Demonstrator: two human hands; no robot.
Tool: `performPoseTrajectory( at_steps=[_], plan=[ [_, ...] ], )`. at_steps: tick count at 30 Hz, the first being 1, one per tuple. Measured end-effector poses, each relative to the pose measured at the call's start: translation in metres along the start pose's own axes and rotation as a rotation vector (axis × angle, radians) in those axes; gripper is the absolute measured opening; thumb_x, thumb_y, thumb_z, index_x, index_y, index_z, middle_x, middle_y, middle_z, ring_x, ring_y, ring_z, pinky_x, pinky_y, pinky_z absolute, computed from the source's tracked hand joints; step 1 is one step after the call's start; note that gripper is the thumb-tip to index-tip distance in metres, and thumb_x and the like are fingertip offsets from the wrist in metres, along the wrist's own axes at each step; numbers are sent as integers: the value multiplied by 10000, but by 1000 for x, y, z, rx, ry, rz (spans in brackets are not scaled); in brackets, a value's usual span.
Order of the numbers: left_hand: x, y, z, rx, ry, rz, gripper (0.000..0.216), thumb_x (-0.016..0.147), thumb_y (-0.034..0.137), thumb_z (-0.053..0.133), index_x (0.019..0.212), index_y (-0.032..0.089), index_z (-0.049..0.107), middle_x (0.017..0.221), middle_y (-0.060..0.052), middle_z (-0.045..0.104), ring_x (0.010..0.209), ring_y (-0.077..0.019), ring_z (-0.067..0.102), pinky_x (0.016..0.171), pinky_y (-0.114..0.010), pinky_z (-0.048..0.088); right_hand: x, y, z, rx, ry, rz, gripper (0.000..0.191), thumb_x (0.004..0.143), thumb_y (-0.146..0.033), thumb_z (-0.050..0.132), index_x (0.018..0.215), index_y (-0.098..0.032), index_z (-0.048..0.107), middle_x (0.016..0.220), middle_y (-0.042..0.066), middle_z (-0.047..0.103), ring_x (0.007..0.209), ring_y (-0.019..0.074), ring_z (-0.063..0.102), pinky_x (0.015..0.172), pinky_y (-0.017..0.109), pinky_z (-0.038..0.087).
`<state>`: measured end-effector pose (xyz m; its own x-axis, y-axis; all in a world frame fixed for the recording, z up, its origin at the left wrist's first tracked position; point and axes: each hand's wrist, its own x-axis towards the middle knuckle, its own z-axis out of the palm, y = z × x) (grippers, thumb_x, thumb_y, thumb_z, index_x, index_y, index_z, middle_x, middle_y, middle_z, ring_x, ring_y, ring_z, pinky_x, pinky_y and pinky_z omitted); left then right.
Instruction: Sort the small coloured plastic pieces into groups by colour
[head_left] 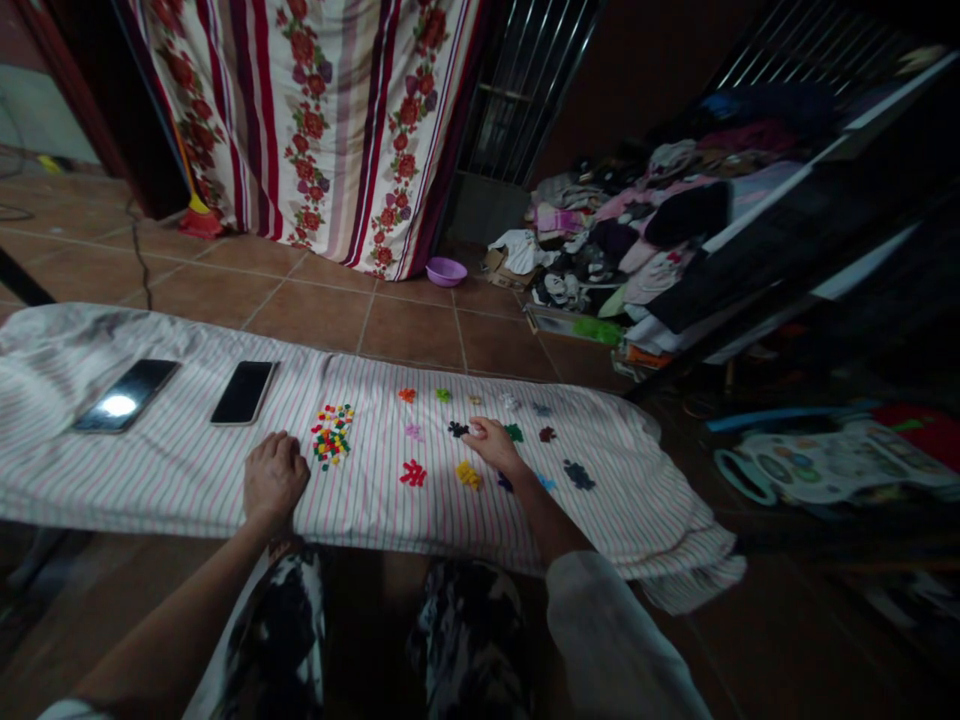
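Observation:
My right hand [491, 443] reaches over the sorted pieces, its fingers pinched together beside a small pile of black pieces [457, 430]. Whatever the fingertips hold is too small to make out. Resting on the striped cloth [360, 510], my left hand [276, 472] is loosely curled, with nothing visible in it. Just right of it lies a mixed heap of small red, yellow, green and white pieces [332, 437]. Single-colour piles surround my right hand, among them red pieces [413, 473], yellow pieces [469, 474], pink pieces [414, 431] and dark green pieces [514, 432].
Two phones, a larger one [127, 397] and a smaller one [243, 393], lie on the cloth at the left. Beyond its far edge are tiled floor, a purple basin [446, 271], a broom [199, 215] and a flowered curtain [307, 120]. Clothes [630, 220] are heaped at the right.

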<state>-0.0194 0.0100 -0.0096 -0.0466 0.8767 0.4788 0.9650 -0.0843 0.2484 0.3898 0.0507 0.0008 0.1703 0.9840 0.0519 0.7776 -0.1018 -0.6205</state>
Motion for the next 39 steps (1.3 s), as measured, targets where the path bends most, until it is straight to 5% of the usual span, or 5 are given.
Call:
performPoseTrajectory(
  at_steps=[11,18,25,39],
  plan=[
    [1,2,-4,30,-5,5,200,808,191,447,940,149,590,1096,-138,632,1052,-271,567,899,-402,439,-2,-12,10,38,-12,-47,358,680,-138,615,1032,-175,668,1002,65,632,752,126,615,769,267,506],
    [1,2,-4,45,-9,0,224,821,207,448,969,140,602,1120,-141,635,1079,-278,568,925,-410,438,-2,17,-39,-245,207,142,319,832,-244,504,1107,-167,647,1054,110,637,976,203,596,887,302,440],
    [1,0,-1,36,-15,-2,242,821,213,442,981,134,605,1139,-158,626,1107,-289,553,941,-429,434,6,30,-55,-473,55,349,492,903,-436,466,1255,-99,535,1162,205,579,1120,272,538,903,333,394],
    [1,1,-3,6,-22,5,237,793,206,445,966,146,596,1107,-157,623,1065,-290,554,913,-440,430,4,2,-30,-660,-57,151,306,964,-281,341,1137,-120,536,1150,174,556,967,230,618,784,304,424]
  ],
)
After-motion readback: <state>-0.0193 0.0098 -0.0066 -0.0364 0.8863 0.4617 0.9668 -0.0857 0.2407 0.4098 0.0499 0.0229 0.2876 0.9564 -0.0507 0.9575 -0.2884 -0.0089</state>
